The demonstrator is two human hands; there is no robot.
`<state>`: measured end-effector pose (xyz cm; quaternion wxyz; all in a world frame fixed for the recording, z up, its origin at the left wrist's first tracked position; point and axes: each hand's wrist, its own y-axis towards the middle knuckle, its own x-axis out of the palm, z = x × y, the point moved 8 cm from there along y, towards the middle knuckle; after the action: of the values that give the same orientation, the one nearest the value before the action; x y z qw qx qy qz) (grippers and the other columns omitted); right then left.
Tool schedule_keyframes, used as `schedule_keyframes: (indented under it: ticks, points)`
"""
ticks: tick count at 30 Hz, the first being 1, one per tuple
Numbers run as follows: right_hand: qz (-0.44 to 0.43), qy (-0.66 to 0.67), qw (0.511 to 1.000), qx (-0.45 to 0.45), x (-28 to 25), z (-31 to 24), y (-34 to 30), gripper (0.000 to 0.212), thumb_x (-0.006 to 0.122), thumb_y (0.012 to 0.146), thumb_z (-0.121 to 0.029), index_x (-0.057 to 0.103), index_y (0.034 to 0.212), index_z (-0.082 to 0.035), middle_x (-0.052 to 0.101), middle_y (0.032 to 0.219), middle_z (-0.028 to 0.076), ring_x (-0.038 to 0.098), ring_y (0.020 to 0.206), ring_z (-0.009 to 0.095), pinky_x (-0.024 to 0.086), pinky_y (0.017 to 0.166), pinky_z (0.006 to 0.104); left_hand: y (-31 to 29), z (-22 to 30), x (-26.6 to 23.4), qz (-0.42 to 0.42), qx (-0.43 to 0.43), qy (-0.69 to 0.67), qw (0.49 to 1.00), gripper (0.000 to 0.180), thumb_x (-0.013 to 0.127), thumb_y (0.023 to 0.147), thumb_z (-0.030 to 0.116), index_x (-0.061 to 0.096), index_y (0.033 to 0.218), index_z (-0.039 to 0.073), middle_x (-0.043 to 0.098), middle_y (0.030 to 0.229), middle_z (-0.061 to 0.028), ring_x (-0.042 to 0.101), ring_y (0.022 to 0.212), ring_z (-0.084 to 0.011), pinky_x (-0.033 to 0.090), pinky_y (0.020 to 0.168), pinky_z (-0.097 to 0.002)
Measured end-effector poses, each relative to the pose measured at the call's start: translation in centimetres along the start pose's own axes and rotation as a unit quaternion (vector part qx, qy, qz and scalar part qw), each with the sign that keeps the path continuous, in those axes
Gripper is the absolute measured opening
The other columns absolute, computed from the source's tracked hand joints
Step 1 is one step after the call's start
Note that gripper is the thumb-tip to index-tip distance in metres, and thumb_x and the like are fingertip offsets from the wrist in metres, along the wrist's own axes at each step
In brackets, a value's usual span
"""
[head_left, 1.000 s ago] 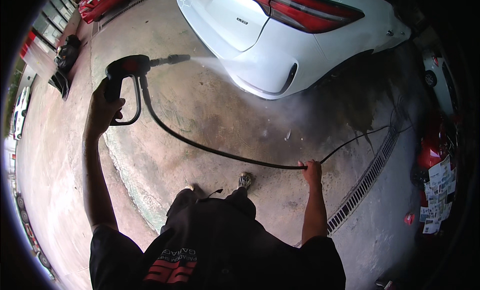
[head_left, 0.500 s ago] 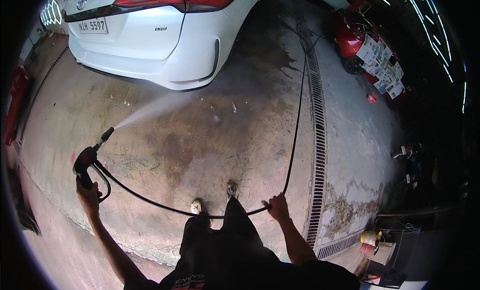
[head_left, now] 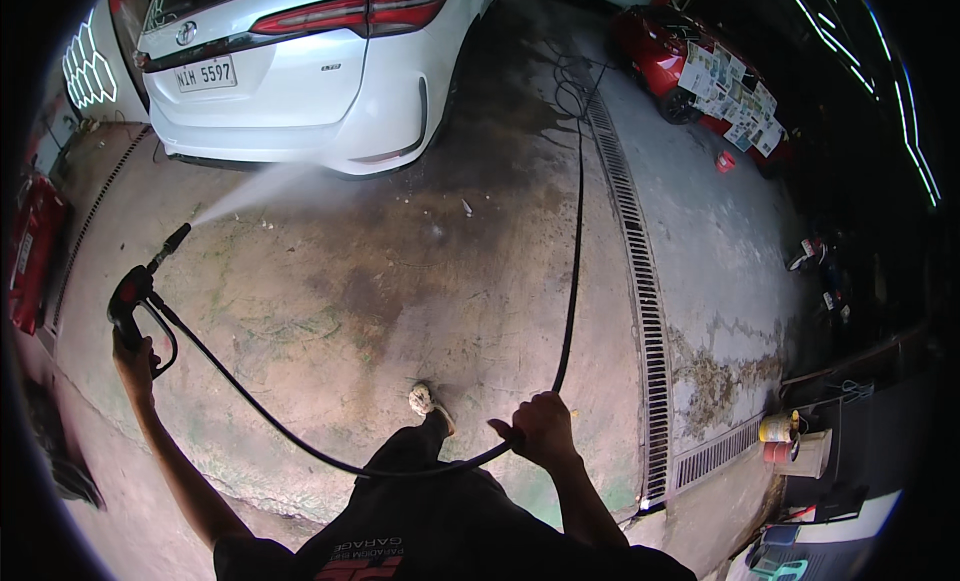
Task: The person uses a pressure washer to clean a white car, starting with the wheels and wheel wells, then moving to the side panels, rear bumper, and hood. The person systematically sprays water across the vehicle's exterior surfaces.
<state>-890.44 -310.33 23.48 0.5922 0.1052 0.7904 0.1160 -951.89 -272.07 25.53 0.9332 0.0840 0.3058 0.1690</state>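
Note:
My left hand [head_left: 134, 369] is wrapped round the grip of a black pressure washer gun [head_left: 130, 293], held out to the left. From its nozzle a white fan of water spray [head_left: 245, 193] reaches the lower rear bumper of a white car [head_left: 285, 96]. A black hose [head_left: 268, 413] runs from the gun, sags across in front of my body and passes through my right hand [head_left: 543, 429]. That hand is closed on the hose with the thumb pointing left. Beyond it the hose stretches away over the floor to loose coils at the far end.
A slotted drain grate [head_left: 640, 281] crosses the concrete floor on the right. Past it stands a red car [head_left: 660, 56] partly covered with newspaper [head_left: 735, 96], with a red bucket [head_left: 725, 162] nearby. Paint-like cans [head_left: 778, 428] sit at the lower right. Another red vehicle [head_left: 38, 251] is at far left.
The gun and my left hand have shifted left and slightly up, with spray still flowing. My right hand has moved slightly left and nearer. One foot now shows clearly where two did.

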Motion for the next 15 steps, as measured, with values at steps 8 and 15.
schedule_keyframes:
  ticks: [8, 15]
  points:
    - [0.116, 0.016, 0.993, 0.021, -2.3, -13.6, -12.5, 0.051, 0.086, 0.080, -0.024, 0.043, 0.054, -0.014, 0.045, 0.052, 0.006, 0.050, 0.048, 0.030, 0.039, 0.051, 0.0430, -6.5, -1.8, -5.2, -0.056, 0.025, -0.118, 0.991, 0.054, 0.067, 0.082, 0.003, 0.056, 0.135, 0.004, 0.061, 0.077, -0.0066, 0.063, 0.055, -0.0163, 0.054, 0.049, -0.0331]
    - [0.375, 0.100, 0.921, 0.040, -13.7, -30.5, -19.9, 0.057, 0.082, 0.090, -0.028, 0.038, 0.060, -0.010, 0.039, 0.054, 0.004, 0.039, 0.051, 0.024, 0.032, 0.054, 0.0377, -9.2, -5.8, -16.5, -0.050, 0.000, -0.205, 0.977, 0.051, 0.069, 0.083, 0.001, 0.054, 0.131, -0.002, 0.060, 0.077, -0.0051, 0.061, 0.054, -0.0152, 0.054, 0.050, -0.0301]
